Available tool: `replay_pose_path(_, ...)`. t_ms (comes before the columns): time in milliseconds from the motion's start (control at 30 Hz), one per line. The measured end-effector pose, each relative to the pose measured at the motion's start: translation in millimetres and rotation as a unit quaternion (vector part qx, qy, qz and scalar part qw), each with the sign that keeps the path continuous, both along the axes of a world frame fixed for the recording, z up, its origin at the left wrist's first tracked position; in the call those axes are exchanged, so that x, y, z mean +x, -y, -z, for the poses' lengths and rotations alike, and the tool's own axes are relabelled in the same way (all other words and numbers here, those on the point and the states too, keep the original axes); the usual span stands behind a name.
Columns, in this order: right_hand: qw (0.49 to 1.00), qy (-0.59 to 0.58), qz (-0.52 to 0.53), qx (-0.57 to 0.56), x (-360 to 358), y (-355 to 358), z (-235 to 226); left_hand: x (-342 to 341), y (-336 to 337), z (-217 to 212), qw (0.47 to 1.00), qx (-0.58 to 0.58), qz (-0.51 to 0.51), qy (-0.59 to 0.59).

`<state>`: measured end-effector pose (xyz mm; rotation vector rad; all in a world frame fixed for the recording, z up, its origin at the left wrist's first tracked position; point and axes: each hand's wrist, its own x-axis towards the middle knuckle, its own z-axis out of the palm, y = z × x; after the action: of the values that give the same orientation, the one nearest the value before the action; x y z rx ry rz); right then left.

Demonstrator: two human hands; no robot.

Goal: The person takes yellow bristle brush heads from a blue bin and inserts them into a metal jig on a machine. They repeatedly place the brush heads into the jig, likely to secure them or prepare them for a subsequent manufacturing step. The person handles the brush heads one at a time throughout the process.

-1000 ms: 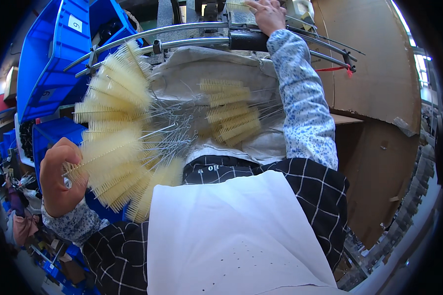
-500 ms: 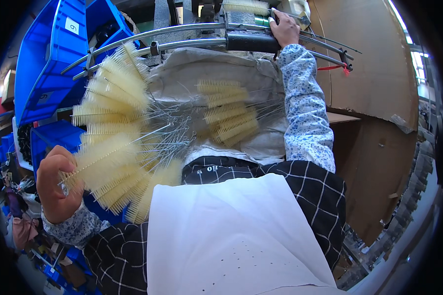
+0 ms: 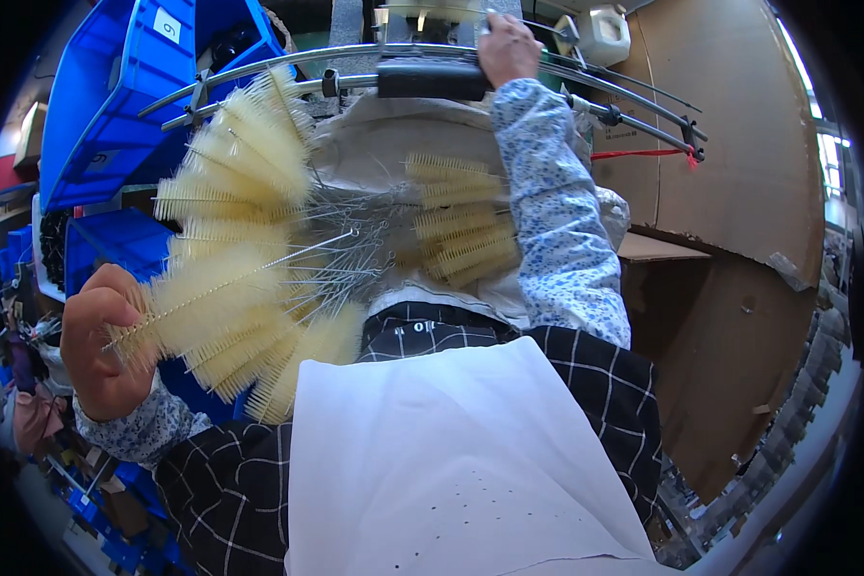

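Over fanned brushes (image 3: pixel 235 163), pale brush (image 3: pixel 216 298) juts rightward from pinching left hand (image 3: pixel 110 341); right hand (image 3: pixel 509 50) at rails (image 3: pixel 288 60), grip unclear.

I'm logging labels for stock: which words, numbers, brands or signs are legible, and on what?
I don't copy printed text; where it stands:
White label on the blue bin: one large dark character, legible.
Fainter label below, on blue plastic: unclear.
Small white marks on the checked garment: blurred.
Print on the cardboard: too small.
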<state>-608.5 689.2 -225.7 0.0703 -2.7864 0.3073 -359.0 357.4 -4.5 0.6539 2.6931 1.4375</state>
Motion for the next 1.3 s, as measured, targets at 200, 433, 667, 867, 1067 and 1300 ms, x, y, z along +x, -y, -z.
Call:
replay_pose_path(200, 0.999, -0.015, -0.012, -0.05, 7, 44, -14, -14, -12, -2, 0.999, 0.001, 0.039, 0.021)
replay_pose_path(433, 0.996, -0.013, -0.036, -0.084, 6, 1, -20, -13, -15, -11, 0.998, 0.027, 0.01, 0.052)
replay_pose_path(667, 0.999, -0.037, -0.004, -0.027, 0, -88, -7, -3, 13, -3, 0.999, 0.024, -0.016, 0.033)
replay_pose_path(867, 0.997, 0.008, 0.022, 0.074, -37, -125, -19, -21, -15, 0, 0.998, 0.017, 0.009, 0.055)
replay_pose_path(1067, 0.955, 0.24, -0.173, -0.033, -14, -205, -42, -31, -21, 4, 0.996, 0.001, 0.076, 0.053)
replay_pose_path(1300, 0.793, 0.431, -0.369, -0.222, 103, -106, -102, -54, -56, 13, 0.986, 0.025, 0.154, 0.06)
